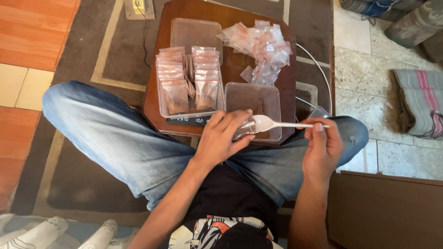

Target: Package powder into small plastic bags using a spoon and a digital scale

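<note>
You sit cross-legged with a small wooden table (286,69) in front of your knees; take the powder tub (258,99) at its near edge as your landmark. Your left hand (221,136) rests against the tub's near-left corner, fingers curled round a small clear bag (244,130) that it holds just above the tub's front rim. Your right hand (323,143) is to the right of the tub, past the table edge, pinching the handle end of a white plastic spoon (277,123).

The spoon lies nearly level, its long axis running left to right along the tub's front rim, bowl pointing left. The bowl sits right at the bag, touching or almost touching it; whether the bag's mouth is open there is too blurred to tell. So the bag lies left of your right hand, straight along the spoon's axis, and your left hand is the one already on it.

Left of the tub stands a tray (159,99) with two rows of filled bags (175,90) upright in it, on a scale (191,121). Behind the tub lies a loose pile of empty bags (263,44), and behind the tray an empty container (196,32).
</note>
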